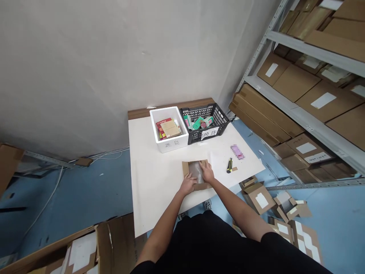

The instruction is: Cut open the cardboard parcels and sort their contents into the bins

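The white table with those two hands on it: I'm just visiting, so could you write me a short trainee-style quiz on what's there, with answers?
1. Which container stands beside the black crate?
A) a red bucket
B) a white foam box
C) a glass jar
2. True or false: the yellow-and-black cutter lies on the table, outside both hands.
3. What are the left hand and the right hand at?

Key: 1 B; 2 true; 3 an open cardboard box.
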A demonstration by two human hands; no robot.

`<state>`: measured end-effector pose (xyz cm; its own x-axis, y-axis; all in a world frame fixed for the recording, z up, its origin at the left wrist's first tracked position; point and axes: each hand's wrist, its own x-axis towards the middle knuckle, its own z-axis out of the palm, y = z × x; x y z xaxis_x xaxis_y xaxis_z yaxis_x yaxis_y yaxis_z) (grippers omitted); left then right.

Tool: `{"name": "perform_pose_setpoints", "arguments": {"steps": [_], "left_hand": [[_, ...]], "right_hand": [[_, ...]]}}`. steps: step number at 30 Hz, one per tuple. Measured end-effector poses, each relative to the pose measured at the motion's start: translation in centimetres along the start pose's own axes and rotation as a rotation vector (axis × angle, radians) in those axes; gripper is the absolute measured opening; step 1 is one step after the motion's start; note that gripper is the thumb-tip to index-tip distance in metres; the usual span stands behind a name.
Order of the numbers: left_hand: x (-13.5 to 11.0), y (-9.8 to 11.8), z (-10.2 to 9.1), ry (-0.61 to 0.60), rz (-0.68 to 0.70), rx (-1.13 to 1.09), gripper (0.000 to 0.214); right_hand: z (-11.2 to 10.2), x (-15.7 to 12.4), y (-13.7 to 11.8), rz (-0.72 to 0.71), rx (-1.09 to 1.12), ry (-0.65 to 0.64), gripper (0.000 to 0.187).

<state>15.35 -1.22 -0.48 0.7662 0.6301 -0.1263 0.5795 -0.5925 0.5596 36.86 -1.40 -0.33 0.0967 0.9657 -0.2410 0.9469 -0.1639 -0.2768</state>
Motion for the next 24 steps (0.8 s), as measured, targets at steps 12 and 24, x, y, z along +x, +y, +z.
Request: {"name": "perform_pose_setpoints", "arguments": {"steps": [12, 24], "left_hand": [[-3.8, 3.9, 3.9, 0.185, -0.125, 0.023, 0.028], [-5.3, 1.0, 6.9, 0.227, -0.083, 0.261, 0.026]], "right_hand": [[-0.7, 5.8, -3.5, 0.155, -0.086, -0.213, 0.107], [4.4, 0.1, -5.2, -0.361, -0.262, -0.216, 0.045]]}}
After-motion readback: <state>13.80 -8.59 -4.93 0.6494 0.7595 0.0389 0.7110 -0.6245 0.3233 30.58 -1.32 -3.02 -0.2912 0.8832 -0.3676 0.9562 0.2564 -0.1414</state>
